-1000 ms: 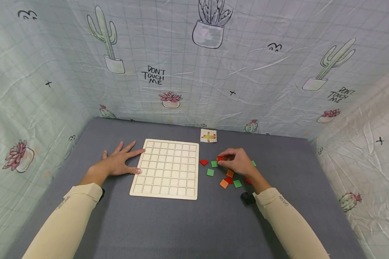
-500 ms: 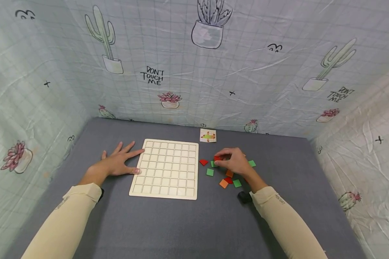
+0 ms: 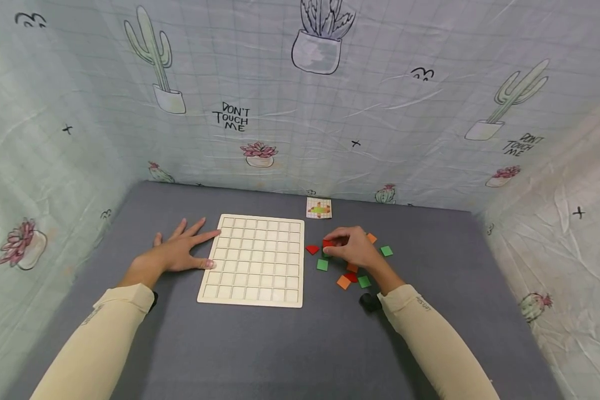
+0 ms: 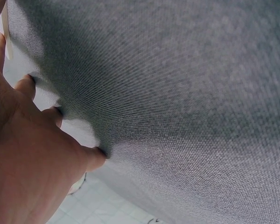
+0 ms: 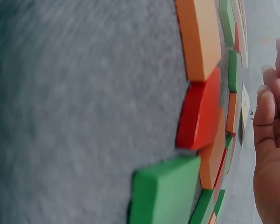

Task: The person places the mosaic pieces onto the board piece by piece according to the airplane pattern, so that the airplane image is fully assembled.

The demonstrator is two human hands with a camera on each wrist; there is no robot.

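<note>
Red tile point(image 3: 328, 243) is pinched between the thumb and tips of my right fingers point(image 3: 337, 233). Over the last second I have drawn it a little left, so its gap to the other red tile point(image 3: 312, 250), just ahead of my fingertips, has narrowed, and an orange tile point(image 3: 371, 238) has come into sight behind my knuckles. I take this to mean that the pickup is done and the piece is in transit, not yet placed. A green tile point(image 3: 322, 265) lies just on the near side of my fingertips; whether what I hold clears the pieces below, I cannot tell. Further left of that grip, past the other red tile, is the board point(image 3: 254, 261). My left fingers point(image 3: 204, 238) are spread apart as before, thumb and index touching the board's left edge, the others resting on the desk point(image 3: 260, 350).
</note>
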